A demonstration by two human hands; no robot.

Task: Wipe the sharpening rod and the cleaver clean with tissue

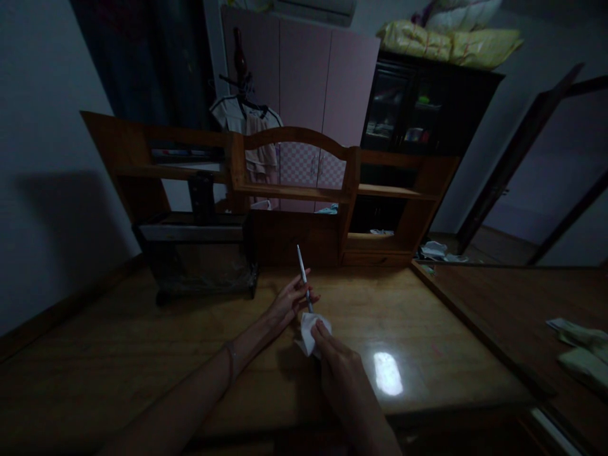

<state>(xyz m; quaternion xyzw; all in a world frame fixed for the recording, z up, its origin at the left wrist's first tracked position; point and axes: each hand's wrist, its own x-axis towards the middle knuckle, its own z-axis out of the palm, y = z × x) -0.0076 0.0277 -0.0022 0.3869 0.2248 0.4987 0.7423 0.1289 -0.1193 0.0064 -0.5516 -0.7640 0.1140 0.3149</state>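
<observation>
A slim, pale pen-like object points up and away from me over the wooden desk; the dim light hides its exact kind. My left hand is closed on its middle, with the thumb and fingers on either side. Around its near end is a crumpled white tissue. My right hand pinches the tissue there, thumb on top, so whatever lies under the tissue is hidden. Both hands are above the desk top, close together.
A wooden shelf unit stands along the desk's back edge. At the back left sits a dark, box-like thing with plastic wrapping. Beyond the desk's raised right edge, pale cloth lies on a wooden surface.
</observation>
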